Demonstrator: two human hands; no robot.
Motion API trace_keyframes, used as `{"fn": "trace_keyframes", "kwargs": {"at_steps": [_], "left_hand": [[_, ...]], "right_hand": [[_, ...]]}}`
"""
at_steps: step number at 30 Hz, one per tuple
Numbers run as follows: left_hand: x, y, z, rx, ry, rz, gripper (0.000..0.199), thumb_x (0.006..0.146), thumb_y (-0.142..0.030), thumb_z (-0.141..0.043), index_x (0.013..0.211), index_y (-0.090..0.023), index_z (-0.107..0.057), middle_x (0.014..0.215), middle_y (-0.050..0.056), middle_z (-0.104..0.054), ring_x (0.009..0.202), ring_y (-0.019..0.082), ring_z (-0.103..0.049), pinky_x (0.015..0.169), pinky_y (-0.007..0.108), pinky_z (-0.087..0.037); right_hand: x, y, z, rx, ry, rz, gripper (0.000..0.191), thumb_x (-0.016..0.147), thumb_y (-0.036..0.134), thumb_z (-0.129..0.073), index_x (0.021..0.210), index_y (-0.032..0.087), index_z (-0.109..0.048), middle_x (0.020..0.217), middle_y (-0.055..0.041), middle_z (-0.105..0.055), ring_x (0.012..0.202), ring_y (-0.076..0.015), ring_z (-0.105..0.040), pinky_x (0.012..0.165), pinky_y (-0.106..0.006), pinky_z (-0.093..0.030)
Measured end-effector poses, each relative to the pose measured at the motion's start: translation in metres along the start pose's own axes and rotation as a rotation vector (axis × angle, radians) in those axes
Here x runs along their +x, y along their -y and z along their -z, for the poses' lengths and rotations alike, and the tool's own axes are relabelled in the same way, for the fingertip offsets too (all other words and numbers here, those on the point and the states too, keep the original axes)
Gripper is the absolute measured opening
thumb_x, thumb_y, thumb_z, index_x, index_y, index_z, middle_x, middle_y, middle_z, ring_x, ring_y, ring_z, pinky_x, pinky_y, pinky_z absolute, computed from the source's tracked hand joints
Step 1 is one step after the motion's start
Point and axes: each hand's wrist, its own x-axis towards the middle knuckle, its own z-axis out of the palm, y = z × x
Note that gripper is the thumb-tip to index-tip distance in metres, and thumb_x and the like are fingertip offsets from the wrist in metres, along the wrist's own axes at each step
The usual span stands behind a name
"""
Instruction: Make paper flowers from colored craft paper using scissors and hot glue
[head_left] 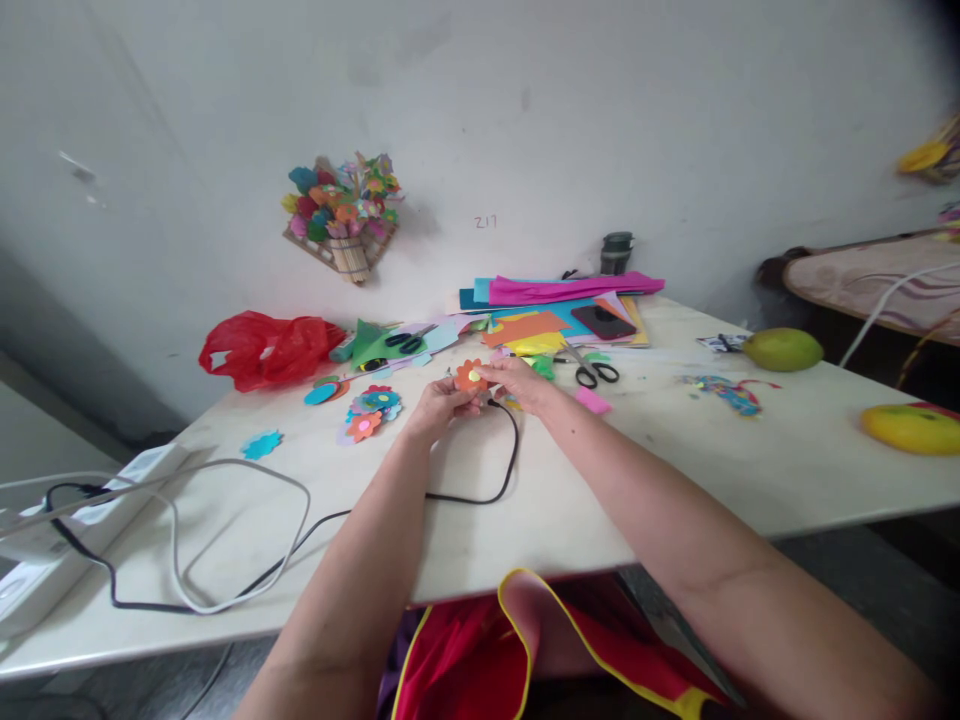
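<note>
An orange paper flower (468,378) with a pale yellow centre is held up between my two hands over the middle of the table. My left hand (438,408) grips its lower left edge. The fingers of my right hand (523,384) are closed at its right side, by the yellow centre. Just below, the end of a black cable (516,440) reaches my hands; what it joins is hidden. To the left lies a cluster of finished-looking paper flowers (373,410) in several colours, with a lone blue scalloped paper piece (262,445) nearer me.
Black-handled scissors (596,373) and a pink scrap (593,401) lie right of my hands. Behind are coloured sheets (525,328), a phone (603,322) and a red plastic bag (270,348). A power strip (142,478) with looping cables occupies the left; mangoes (784,349) sit right.
</note>
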Motion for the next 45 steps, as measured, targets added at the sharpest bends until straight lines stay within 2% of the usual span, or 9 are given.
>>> {"fn": "trace_keyframes", "kwargs": {"at_steps": [3,7,14,21,30,34,37,41,45], "left_hand": [[-0.002,-0.002,-0.003,0.010,-0.011,-0.010,0.034,0.057,-0.035,-0.078,0.076,-0.010,-0.063,0.064,0.005,-0.065,0.053,0.012,-0.060,0.059,0.026,-0.051],[-0.001,-0.002,-0.004,-0.005,-0.044,-0.051,0.040,0.063,-0.046,-0.072,0.079,-0.011,-0.062,0.070,0.007,-0.067,0.055,0.013,-0.061,0.060,0.028,-0.051],[0.000,-0.001,-0.004,-0.030,-0.112,-0.112,0.037,0.059,-0.044,-0.075,0.072,-0.012,-0.061,0.066,0.002,-0.065,0.052,0.009,-0.056,0.055,0.023,-0.049],[0.001,-0.002,-0.010,-0.022,-0.193,-0.149,0.040,0.054,-0.041,-0.078,0.060,-0.014,-0.049,0.057,0.001,-0.062,0.047,0.008,-0.054,0.048,0.019,-0.043],[0.005,0.003,-0.005,0.016,-0.188,-0.179,0.047,0.063,-0.059,-0.064,0.069,-0.013,-0.057,0.061,0.002,-0.062,0.048,0.010,-0.055,0.049,0.024,-0.047],[0.003,0.002,-0.004,0.068,-0.181,-0.167,0.041,0.061,-0.052,-0.070,0.064,-0.013,-0.054,0.056,0.002,-0.060,0.046,0.009,-0.054,0.046,0.021,-0.043],[0.002,0.000,-0.005,0.068,-0.200,-0.151,0.040,0.061,-0.048,-0.072,0.061,-0.015,-0.050,0.052,0.000,-0.058,0.042,0.008,-0.051,0.043,0.020,-0.039],[0.004,0.002,-0.004,0.021,-0.245,-0.151,0.041,0.059,-0.047,-0.073,0.062,-0.016,-0.047,0.056,-0.001,-0.060,0.043,0.008,-0.051,0.044,0.020,-0.040],[0.007,0.005,-0.003,0.017,-0.249,-0.177,0.041,0.059,-0.048,-0.073,0.061,-0.016,-0.046,0.056,-0.002,-0.058,0.045,0.008,-0.052,0.046,0.020,-0.042]], "right_hand": [[0.002,-0.002,0.000,-0.019,-0.046,0.038,0.024,0.062,0.037,-0.069,0.064,0.015,-0.060,0.063,-0.0009,-0.061,0.055,-0.0097,-0.050,0.050,-0.023,-0.033],[0.003,-0.002,-0.001,-0.015,-0.041,0.039,0.023,0.061,0.035,-0.069,0.059,0.015,-0.057,0.060,-0.0002,-0.060,0.054,-0.0100,-0.050,0.050,-0.024,-0.033],[0.001,0.003,-0.006,0.028,-0.033,-0.008,0.019,0.060,0.029,-0.068,0.058,0.015,-0.056,0.058,-0.0004,-0.060,0.052,-0.0095,-0.051,0.050,-0.023,-0.034],[0.001,0.002,-0.007,-0.007,-0.053,0.002,0.019,0.060,0.025,-0.067,0.054,0.015,-0.051,0.052,0.0023,-0.055,0.049,-0.0083,-0.049,0.048,-0.022,-0.035],[0.002,0.002,-0.007,0.003,-0.031,0.016,0.026,0.060,0.032,-0.071,0.055,0.015,-0.051,0.057,0.0003,-0.058,0.051,-0.0084,-0.050,0.049,-0.023,-0.038],[0.002,0.001,-0.006,-0.021,-0.003,0.032,0.027,0.058,0.031,-0.072,0.054,0.015,-0.052,0.053,0.0016,-0.055,0.051,-0.0090,-0.050,0.051,-0.023,-0.038],[0.000,0.003,-0.005,-0.021,0.020,0.028,0.027,0.062,0.037,-0.070,0.057,0.015,-0.055,0.058,-0.0014,-0.059,0.056,-0.0112,-0.054,0.052,-0.024,-0.038],[-0.003,0.005,-0.007,-0.026,0.025,0.018,0.032,0.065,0.045,-0.067,0.062,0.014,-0.058,0.063,-0.0032,-0.062,0.060,-0.0118,-0.055,0.052,-0.023,-0.036],[-0.002,0.002,-0.010,-0.051,0.012,0.033,0.031,0.060,0.039,-0.071,0.055,0.015,-0.053,0.055,0.0007,-0.056,0.053,-0.0091,-0.049,0.051,-0.023,-0.035]]}}
